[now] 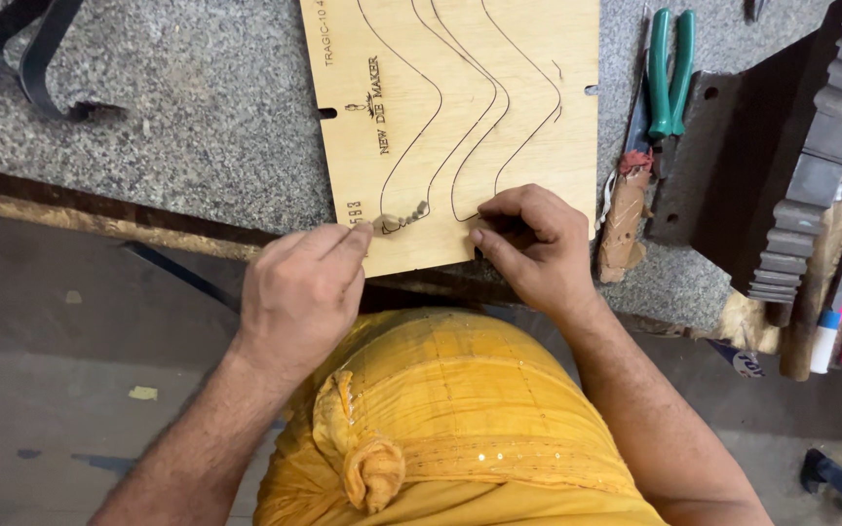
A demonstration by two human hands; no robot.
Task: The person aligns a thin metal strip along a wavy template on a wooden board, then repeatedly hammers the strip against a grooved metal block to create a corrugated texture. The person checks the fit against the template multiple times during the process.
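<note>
A thin plywood board (460, 88) with curved cut lines lies on the grey stone worktop (197, 107), its near edge overhanging. My left hand (299, 297) pinches at the board's near edge, fingertips touching a short row of small dark pieces (403, 216) set along a curve. My right hand (533, 244) rests on the board just to the right, fingers curled and pressing at the bottom of another cut line. Whether it holds anything small is hidden.
Green-handled pliers (669, 73) and a brown wooden-handled tool (626, 229) lie right of the board. A dark metal block (772, 156) with a ridged bar (821, 146) stands at the far right. Black strip loops (26, 54) lie at the top left. A yellow cloth bundle (450, 419) sits below.
</note>
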